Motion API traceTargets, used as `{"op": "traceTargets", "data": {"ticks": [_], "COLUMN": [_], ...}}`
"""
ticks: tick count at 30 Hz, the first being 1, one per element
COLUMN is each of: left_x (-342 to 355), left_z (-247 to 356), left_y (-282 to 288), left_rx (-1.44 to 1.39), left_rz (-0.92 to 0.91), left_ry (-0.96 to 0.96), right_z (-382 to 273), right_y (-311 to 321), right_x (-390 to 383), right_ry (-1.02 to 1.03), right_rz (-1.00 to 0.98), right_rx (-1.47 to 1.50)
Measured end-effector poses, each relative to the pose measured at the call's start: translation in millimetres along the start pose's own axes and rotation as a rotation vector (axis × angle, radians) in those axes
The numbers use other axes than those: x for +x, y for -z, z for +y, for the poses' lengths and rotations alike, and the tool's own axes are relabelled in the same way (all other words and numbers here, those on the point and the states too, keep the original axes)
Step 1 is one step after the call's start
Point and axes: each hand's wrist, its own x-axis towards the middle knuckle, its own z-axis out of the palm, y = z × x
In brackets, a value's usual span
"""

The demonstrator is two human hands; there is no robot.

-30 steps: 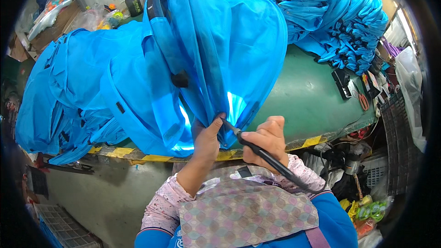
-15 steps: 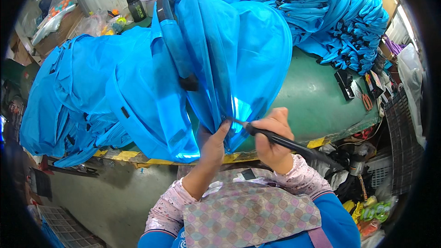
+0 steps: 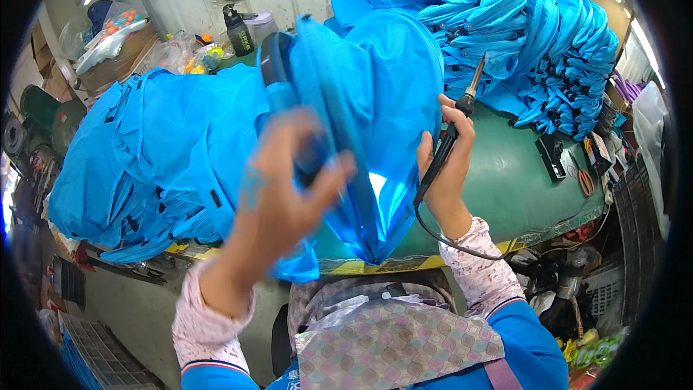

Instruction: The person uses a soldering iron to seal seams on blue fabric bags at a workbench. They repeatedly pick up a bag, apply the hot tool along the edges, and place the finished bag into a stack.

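Observation:
In my right hand [image 3: 451,166] is a soldering iron [image 3: 442,152] with a black handle, its metal tip pointing up and its cord hanging down. The fingers of that hand also lie beside the right edge of a blue fabric canopy [image 3: 397,94], which stands on the table with its folds gathered to a low point. My left hand [image 3: 278,180] is blurred by motion, thumb and fingers apart, in front of the canopy's dark padded band [image 3: 273,65]. Whether it touches the band cannot be made out.
More blue fabric [image 3: 144,152] is heaped on the left of the green table [image 3: 520,180]. A folded blue stack [image 3: 548,50] lies at the back right. Near it are orange-handled scissors [image 3: 585,180] and a small black box [image 3: 552,159]. A dark bottle [image 3: 238,32] stands at the back.
The soldering iron has swung from the canopy's lower seam up to the right, its tip now upward. My left hand has left the seam and moved up and left.

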Motion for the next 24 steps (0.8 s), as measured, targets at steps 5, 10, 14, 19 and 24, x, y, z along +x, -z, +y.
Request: {"op": "traceTargets", "data": {"ticks": [5, 10, 14, 19, 24], "left_x": [100.0, 118.3, 138.5, 155.2, 85.6], "left_z": [-80.0, -13.2, 20.6, -13.8, 7.2], "left_y": [12.6, 59.9, 125.0, 185.7, 87.6], "left_rx": [0.237, 0.159, 0.157, 0.290, 0.147], "left_rz": [0.232, 0.027, -0.239, -0.121, 0.165], "left_ry": [0.183, -0.266, -0.535, -0.378, -0.293], "right_z": [-1.6, -3.3, -9.6, -20.1, -38.2], "right_y": [8.2, 51.7, 63.8, 38.8, -5.2], "right_x": [-6.8, 11.2, 52.4, 69.8, 12.6], "right_ry": [-0.011, 0.042, 0.187, 0.495, 0.406], "right_rz": [0.034, 0.103, 0.165, 0.066, -0.054], "right_rx": [-0.037, -0.208, -0.123, -0.005, 0.217]}}
